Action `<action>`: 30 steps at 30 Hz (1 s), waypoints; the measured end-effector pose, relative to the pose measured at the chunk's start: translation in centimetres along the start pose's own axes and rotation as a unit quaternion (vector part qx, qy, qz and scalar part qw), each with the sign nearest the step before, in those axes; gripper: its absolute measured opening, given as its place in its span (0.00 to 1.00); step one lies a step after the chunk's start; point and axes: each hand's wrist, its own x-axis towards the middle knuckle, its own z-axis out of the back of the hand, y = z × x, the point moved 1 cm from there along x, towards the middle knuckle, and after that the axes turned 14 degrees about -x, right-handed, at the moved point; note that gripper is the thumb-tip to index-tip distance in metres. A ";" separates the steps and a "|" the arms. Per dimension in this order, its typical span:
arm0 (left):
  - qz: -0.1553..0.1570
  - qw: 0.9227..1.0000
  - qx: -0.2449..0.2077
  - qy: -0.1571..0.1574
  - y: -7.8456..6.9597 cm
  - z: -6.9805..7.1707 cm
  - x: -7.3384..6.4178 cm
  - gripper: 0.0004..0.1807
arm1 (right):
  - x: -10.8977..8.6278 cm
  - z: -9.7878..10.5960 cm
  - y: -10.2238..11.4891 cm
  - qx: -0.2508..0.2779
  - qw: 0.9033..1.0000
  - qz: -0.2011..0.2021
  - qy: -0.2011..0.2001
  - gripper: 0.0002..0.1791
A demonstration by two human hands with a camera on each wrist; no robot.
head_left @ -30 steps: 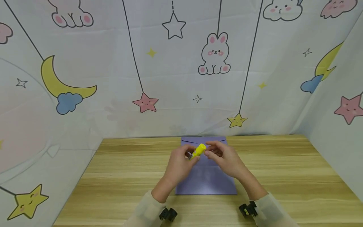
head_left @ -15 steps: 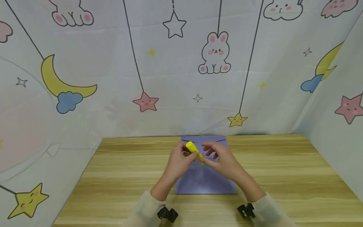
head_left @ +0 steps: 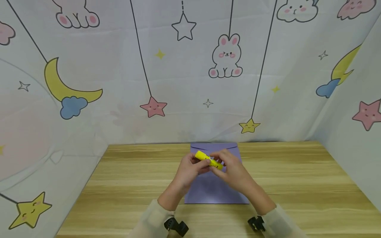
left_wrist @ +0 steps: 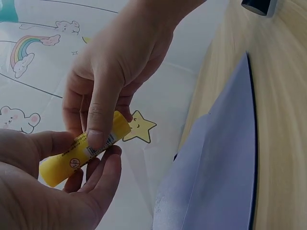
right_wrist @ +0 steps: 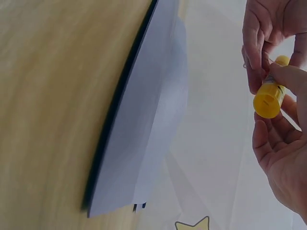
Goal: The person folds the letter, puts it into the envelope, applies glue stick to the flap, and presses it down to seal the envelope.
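A yellow glue stick is held in the air over a purple envelope, tilted with its upper end to the left. My left hand pinches its left part between thumb and fingers. At the other end, my right hand grips it with the thumb below and curled fingers above. In the left wrist view the glue stick shows a printed label with a barcode, partly covered by the right thumb. The right wrist view shows one round end of the glue stick, which looks hollow.
The envelope lies on a wood-grain table, its slitted flap edge toward the back. A white cloth printed with stars, moons and rabbits hangs behind the table and along its sides. Each sleeve carries a black wrist mount.
The glue stick has turned in my hands from leaning up-right to leaning up-left. My right fingers have closed onto its lower right end. The envelope has stayed put.
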 end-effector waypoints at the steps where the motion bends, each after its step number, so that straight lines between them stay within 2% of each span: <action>1: 0.002 1.000 -0.002 0.001 0.0 0.0 0.0 0.20 | 0.0 0.0 0.0 0.000 1.000 0.000 -0.001 0.20; 7: 0.004 1.000 0.014 -0.006 0.1 0.0 -0.1 0.21 | 0.0 0.1 0.1 -0.001 1.000 -0.004 0.001 0.17; 11: -0.019 0.998 0.062 -0.013 0.2 0.0 -0.2 0.22 | -0.1 0.2 0.1 0.003 1.000 -0.004 -0.004 0.16; 14: -0.050 0.992 0.117 -0.020 0.1 0.0 -0.2 0.22 | -0.1 0.2 0.1 0.005 1.000 -0.006 -0.007 0.15; 17: -0.087 0.980 0.178 -0.019 0.0 0.1 -0.1 0.22 | -0.2 0.4 0.0 0.004 1.000 -0.009 -0.006 0.15; 22: -0.149 0.954 0.260 -0.007 -0.5 0.3 -0.1 0.23 | 0.0 0.9 -0.1 -0.006 1.000 -0.020 -0.005 0.15; 27: -0.180 0.929 0.325 -0.009 -0.9 0.6 -0.1 0.26 | 0.0 1.4 -0.6 -0.020 0.999 -0.034 -0.005 0.16; 30: -0.186 0.908 0.375 -0.013 -1.1 1.0 -0.2 0.28 | 0.0 1.9 -1.1 -0.030 0.999 -0.043 0.000 0.16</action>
